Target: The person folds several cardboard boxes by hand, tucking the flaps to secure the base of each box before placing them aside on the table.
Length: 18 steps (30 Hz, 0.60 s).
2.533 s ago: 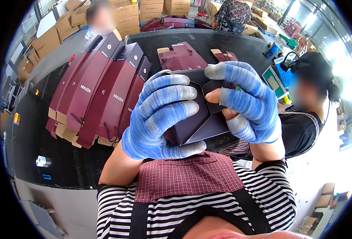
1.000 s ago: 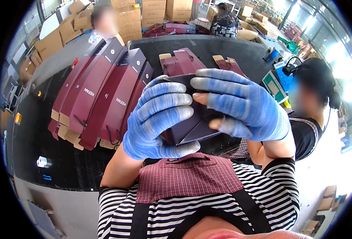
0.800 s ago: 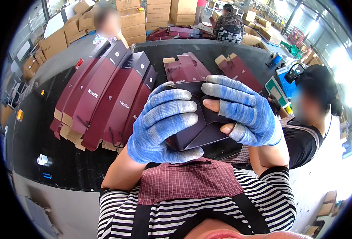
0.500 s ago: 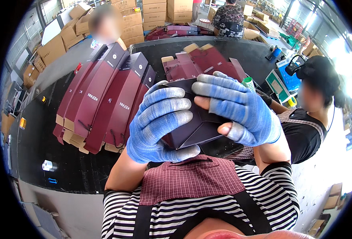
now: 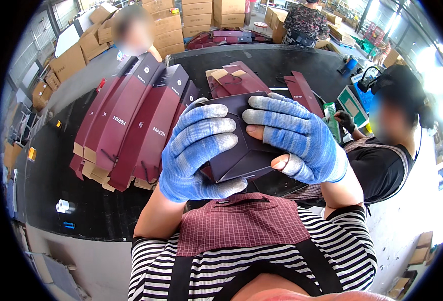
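End flaps (image 5: pixel 254 163) of the dark box (image 5: pixel 224 166) lie flatter than in the earliest frame, which shows an open seam there; judged, this end is now nearer closed. Left to right: white roll (image 5: pixel 62 205) and small blue tool (image 5: pixel 69 225), near left on the bench (image 5: pixel 38 193); burgundy cartons (image 5: pixel 146 120) side by side, farther off; left hand (image 5: pixel 194 160), fingers and thumb gripping the box's left side; box at near centre; right hand (image 5: pixel 306 140), fingers laid across its right side, thumb against it; co-worker's gloved hand (image 5: pixel 343 120), far right.
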Each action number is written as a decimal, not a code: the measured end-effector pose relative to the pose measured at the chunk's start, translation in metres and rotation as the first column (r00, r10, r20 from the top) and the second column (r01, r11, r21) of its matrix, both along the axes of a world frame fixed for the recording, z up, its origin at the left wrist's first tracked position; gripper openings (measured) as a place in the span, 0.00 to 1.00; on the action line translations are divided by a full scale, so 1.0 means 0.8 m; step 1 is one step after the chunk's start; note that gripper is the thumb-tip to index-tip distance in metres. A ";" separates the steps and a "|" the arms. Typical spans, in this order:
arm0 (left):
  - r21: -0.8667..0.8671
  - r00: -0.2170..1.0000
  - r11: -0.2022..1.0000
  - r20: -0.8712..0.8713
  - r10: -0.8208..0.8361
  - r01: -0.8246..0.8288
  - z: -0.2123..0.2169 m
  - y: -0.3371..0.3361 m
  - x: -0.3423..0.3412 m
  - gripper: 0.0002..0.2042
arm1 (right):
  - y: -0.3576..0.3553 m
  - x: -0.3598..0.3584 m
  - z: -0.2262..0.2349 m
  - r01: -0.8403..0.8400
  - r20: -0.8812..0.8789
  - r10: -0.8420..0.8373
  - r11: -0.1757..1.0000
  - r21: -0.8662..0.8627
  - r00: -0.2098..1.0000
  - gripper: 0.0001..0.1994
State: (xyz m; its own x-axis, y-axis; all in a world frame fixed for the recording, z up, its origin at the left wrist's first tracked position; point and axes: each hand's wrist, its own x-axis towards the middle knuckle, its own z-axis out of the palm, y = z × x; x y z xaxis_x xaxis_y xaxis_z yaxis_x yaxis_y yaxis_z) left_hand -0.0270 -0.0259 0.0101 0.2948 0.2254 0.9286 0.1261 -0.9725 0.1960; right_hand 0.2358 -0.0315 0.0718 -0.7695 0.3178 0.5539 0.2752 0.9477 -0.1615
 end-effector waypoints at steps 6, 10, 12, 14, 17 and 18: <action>-0.002 1.000 1.000 0.009 -0.028 0.028 -0.004 -0.005 0.001 0.31 | 0.010 0.003 -0.032 -0.004 -0.255 -0.010 0.999 -0.053 0.967 0.41; 0.040 1.000 0.999 0.002 0.014 -0.014 -0.019 -0.004 0.014 0.43 | 0.012 0.003 -0.054 -0.083 -0.340 0.043 0.991 -0.103 0.939 0.46; -0.022 0.997 0.998 0.044 0.056 -0.055 -0.054 0.001 0.032 0.55 | 0.005 -0.029 -0.096 -0.228 -0.681 -0.089 0.903 -0.363 0.727 0.57; -0.139 0.998 0.989 0.032 0.049 -0.044 -0.090 0.010 0.038 0.62 | 0.000 -0.037 -0.139 -0.404 -0.857 -0.235 0.803 -0.437 0.459 0.60; -0.244 0.990 0.962 -0.098 0.101 -0.123 -0.163 0.022 0.034 0.68 | 0.013 0.020 -0.225 -0.559 -0.863 -0.275 0.670 -0.488 0.423 0.49; -0.302 0.983 0.942 -0.152 0.104 -0.147 -0.193 0.023 0.032 0.68 | 0.015 0.037 -0.240 -0.587 -0.874 -0.270 0.657 -0.473 0.403 0.45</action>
